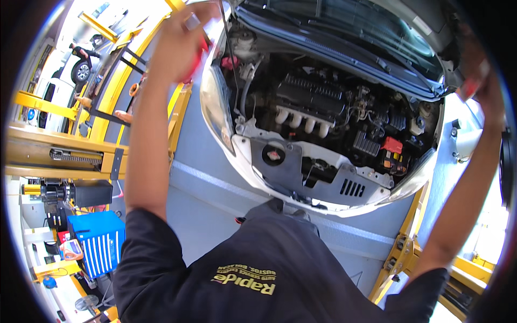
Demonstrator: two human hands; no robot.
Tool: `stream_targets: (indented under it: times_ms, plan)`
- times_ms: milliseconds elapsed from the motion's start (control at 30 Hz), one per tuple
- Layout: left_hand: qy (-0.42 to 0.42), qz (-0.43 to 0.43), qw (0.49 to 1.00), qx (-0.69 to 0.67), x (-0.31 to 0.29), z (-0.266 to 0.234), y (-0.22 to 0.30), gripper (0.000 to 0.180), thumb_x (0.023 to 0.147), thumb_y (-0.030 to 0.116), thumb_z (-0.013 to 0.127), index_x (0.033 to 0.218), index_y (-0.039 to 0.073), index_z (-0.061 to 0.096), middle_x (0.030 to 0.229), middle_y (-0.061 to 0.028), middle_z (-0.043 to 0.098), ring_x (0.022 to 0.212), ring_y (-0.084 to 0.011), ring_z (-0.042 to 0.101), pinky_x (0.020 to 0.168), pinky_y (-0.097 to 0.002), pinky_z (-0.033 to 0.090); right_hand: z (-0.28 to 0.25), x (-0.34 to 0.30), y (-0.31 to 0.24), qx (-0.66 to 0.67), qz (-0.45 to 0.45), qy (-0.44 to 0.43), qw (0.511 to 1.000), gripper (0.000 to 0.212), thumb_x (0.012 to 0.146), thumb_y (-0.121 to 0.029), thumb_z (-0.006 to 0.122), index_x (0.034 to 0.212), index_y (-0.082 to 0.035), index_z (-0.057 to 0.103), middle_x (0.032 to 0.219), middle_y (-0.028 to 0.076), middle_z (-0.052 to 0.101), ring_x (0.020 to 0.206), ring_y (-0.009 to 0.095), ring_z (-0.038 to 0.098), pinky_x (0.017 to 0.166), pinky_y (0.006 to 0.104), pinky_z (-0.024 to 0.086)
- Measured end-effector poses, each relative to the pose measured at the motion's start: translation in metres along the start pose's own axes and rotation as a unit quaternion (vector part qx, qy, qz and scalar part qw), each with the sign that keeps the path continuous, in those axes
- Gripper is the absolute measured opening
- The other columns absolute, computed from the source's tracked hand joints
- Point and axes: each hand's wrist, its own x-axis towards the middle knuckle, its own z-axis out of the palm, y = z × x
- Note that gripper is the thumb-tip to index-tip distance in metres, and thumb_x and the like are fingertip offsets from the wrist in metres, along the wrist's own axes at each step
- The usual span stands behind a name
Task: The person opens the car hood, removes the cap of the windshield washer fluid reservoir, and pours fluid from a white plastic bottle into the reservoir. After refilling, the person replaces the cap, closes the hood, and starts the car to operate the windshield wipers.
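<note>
Both my arms are raised over the front of a white car with its bonnet (431, 24) up. My left hand (175, 46) is at the upper left, beside the thin prop rod (228, 59); its fingers are curled and blurred. A red object (198, 63) shows against its palm, too smeared to name. My right hand (484, 89) is at the far right, near the bonnet's edge, partly lost in the dark rim. A small red patch (470, 88) shows by its fingers, which are blurred. Between my arms lies the engine (312, 97).
A battery with a red terminal cover (392, 145) sits at the engine bay's right. Yellow lift parts (67, 134) stand on the left, with a yellow lift arm (401, 247) at right. A blue tool cabinet (97, 242) is lower left. Another person (83, 54) stands far left by a wheel.
</note>
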Motion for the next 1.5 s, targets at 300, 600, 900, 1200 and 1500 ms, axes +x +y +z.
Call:
stream_targets:
  times_ms: [300, 600, 900, 1200, 1500]
  plan:
    - [-0.453, -0.158, 0.876, -0.048, -0.275, 0.082, -0.002, 0.051, 0.095, 0.035, 0.076, 0.136, 0.011, 0.060, 0.113, -0.0146, 0.071, 0.095, -0.0359, 0.073, 0.083, -0.0466, 0.057, 0.246, -0.260, 0.202, 0.169, 0.355, -0.322, 0.861, 0.096, 0.105, -0.075, 0.033, 0.170, -0.015, -0.005, 0.115, 0.009, 0.054, 0.076, 0.014, 0.054, 0.065, 0.0295, 0.048]
    - [-0.389, -0.113, 0.913, -0.057, -0.259, -0.018, -0.127, 0.026, 0.095, 0.026, 0.073, 0.111, 0.007, 0.066, 0.100, -0.0120, 0.070, 0.085, -0.0356, 0.071, 0.074, -0.0449, 0.055, 0.371, -0.218, 0.215, 0.139, 0.392, -0.421, 0.806, 0.078, 0.109, -0.064, 0.042, 0.161, -0.009, 0.029, 0.117, 0.007, 0.059, 0.097, 0.015, 0.064, 0.085, 0.0303, 0.052]
    - [-0.413, 0.011, 0.909, 0.059, -0.136, -0.117, -0.294, 0.028, 0.099, 0.029, 0.070, 0.095, 0.004, 0.060, 0.086, -0.0111, 0.059, 0.076, -0.0357, 0.064, 0.065, -0.0465, 0.048, 0.514, -0.116, 0.285, 0.083, 0.357, -0.444, 0.818, 0.033, 0.112, -0.023, 0.053, 0.140, -0.006, 0.056, 0.109, 0.006, 0.064, 0.103, 0.017, 0.061, 0.092, 0.0319, 0.050]
    - [-0.403, -0.036, 0.906, 0.123, -0.017, -0.061, -0.367, 0.056, 0.101, 0.053, 0.063, 0.075, 0.004, 0.059, 0.071, -0.0165, 0.063, 0.071, -0.0391, 0.066, 0.065, -0.0497, 0.050, 0.545, -0.036, 0.355, 0.028, 0.274, -0.214, 0.937, 0.030, 0.102, -0.005, 0.066, 0.131, -0.004, 0.059, 0.112, 0.006, 0.067, 0.109, 0.016, 0.063, 0.101, 0.0343, 0.050]
    - [-0.521, 0.116, 0.842, -0.082, 0.067, 0.028, -0.480, 0.028, 0.092, 0.017, 0.072, 0.119, 0.014, 0.065, 0.090, -0.0081, 0.065, 0.078, -0.0317, 0.069, 0.065, -0.0433, 0.053, 0.559, 0.012, 0.452, -0.127, 0.289, -0.051, 0.947, 0.037, 0.091, -0.001, 0.072, 0.126, -0.008, 0.064, 0.118, 0.014, 0.068, 0.117, 0.039, 0.065, 0.098, 0.0443, 0.052]
